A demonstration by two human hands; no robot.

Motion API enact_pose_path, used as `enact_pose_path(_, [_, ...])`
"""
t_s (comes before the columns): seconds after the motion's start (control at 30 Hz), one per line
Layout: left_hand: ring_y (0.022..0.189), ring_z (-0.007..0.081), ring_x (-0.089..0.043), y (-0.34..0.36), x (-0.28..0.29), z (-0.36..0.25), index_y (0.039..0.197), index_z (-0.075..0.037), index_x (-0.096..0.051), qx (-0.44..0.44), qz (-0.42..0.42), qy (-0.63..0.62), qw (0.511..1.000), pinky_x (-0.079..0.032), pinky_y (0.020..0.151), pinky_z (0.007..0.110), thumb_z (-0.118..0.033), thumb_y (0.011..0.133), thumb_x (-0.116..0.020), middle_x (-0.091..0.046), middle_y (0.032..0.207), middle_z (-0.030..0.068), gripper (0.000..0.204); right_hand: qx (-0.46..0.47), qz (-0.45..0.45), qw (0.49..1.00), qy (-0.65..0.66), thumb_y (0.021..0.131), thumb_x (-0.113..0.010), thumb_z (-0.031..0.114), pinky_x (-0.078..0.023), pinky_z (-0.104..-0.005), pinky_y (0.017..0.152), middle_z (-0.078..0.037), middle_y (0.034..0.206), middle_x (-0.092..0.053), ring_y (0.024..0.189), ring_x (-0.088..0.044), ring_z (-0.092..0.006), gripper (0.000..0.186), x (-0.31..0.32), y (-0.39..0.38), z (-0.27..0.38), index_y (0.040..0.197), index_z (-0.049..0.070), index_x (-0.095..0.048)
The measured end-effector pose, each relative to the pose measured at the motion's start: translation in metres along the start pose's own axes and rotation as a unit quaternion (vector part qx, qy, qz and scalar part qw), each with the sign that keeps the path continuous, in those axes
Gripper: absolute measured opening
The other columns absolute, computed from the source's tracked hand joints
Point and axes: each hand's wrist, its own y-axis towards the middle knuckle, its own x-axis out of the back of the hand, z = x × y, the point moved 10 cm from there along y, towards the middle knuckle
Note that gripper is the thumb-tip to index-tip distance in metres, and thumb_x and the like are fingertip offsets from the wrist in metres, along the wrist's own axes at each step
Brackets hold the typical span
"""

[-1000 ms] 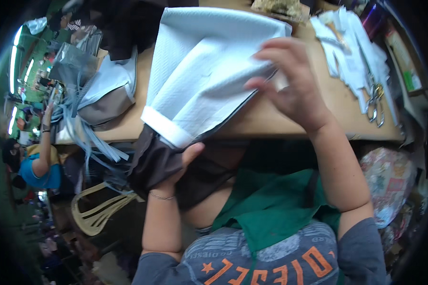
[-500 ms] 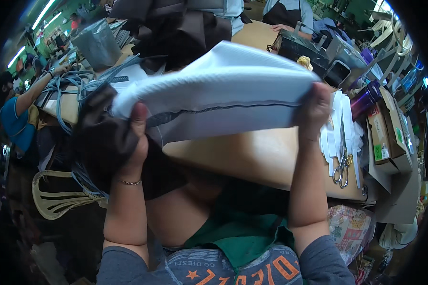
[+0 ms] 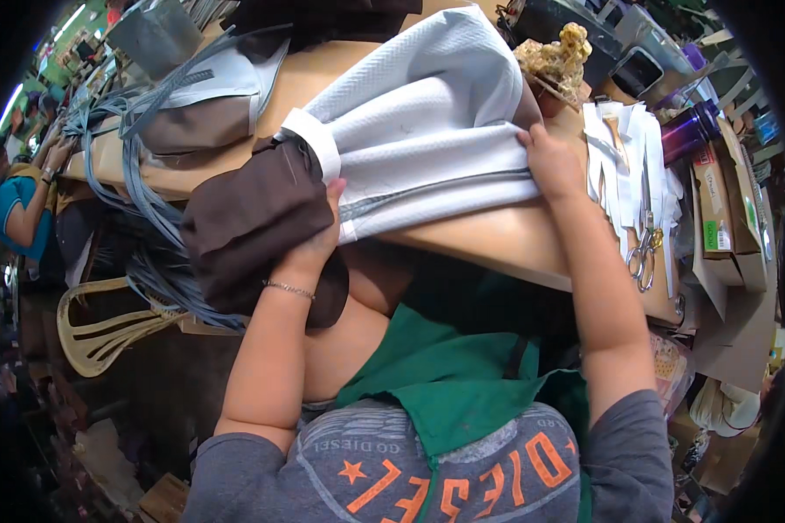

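A sewn fabric piece (image 3: pixel 427 131) lies partly on the table, with a white textured side gathered toward a white band (image 3: pixel 312 139). Past the band it continues as bunched dark brown cloth (image 3: pixel 253 205), which hangs over the table's near edge. My left hand (image 3: pixel 317 240) is closed on the brown cloth just below the band, its fingers mostly hidden underneath. With fingers pinched, my right hand (image 3: pixel 551 161) grips the right edge of the white side. A dark seam line runs lengthwise between both hands.
White strips (image 3: pixel 624 166) and metal scissors (image 3: pixel 644 257) lie right on the table (image 3: pixel 488 240). A purple tumbler (image 3: pixel 693 131) and cardboard box (image 3: pixel 715 205) stand beyond. Grey strips (image 3: pixel 139 187) and another brown-and-grey piece (image 3: pixel 202 122) are left, near a chair (image 3: pixel 105 327) and a co-worker (image 3: pixel 26 205).
The fabric piece, held up and blurred before, has come down onto the table and spread out. Its white band now shows. My left hand has moved right, and the view has shifted.
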Motion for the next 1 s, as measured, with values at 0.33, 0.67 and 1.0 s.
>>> enact_pose_path(0.33, [0.120, 0.0314, -0.035, -0.046, 0.046, -0.010, 0.125, -0.003, -0.039, 0.023, 0.322, -0.143, 0.936, -0.024, 0.101, 0.039, -0.034, 0.078, -0.061, -0.042, 0.125, 0.0186, 0.061, 0.032, -0.061, 0.997, -0.029, 0.088, -0.041, 0.038, -0.045, -0.0480, 0.059, -0.018, 0.070, -0.059, 0.067, -0.057, -0.0392, 0.032, 0.016, -0.018, -0.033, 0.082, 0.007, -0.048])
enact_pose_path(0.67, [0.075, 0.0256, -0.058, -0.015, 0.106, -0.135, 0.085, -0.003, -0.064, -0.252, 0.109, -0.252, 0.928, -0.046, 0.063, 0.032, -0.008, 0.066, -0.069, -0.060, 0.082, 0.0087, 0.020, 0.085, -0.121, 0.989, -0.005, 0.087, -0.043, 0.038, -0.045, -0.0468, 0.054, -0.018, 0.069, -0.058, 0.062, -0.057, -0.0390, 0.033, 0.022, -0.021, -0.036, 0.079, 0.007, -0.047])
enact_pose_path(1.0, [0.127, 0.0303, -0.027, 0.006, -0.006, -0.090, 0.114, -0.005, -0.053, -0.280, 0.232, -0.150, 0.919, -0.025, 0.100, 0.044, -0.038, 0.071, -0.065, -0.039, 0.132, 0.0032, 0.055, 0.053, -0.125, 0.990, -0.030, 0.086, -0.048, 0.033, -0.043, -0.0460, 0.053, -0.017, 0.069, -0.057, 0.062, -0.056, -0.0375, 0.027, 0.030, -0.020, -0.028, 0.076, 0.007, -0.047])
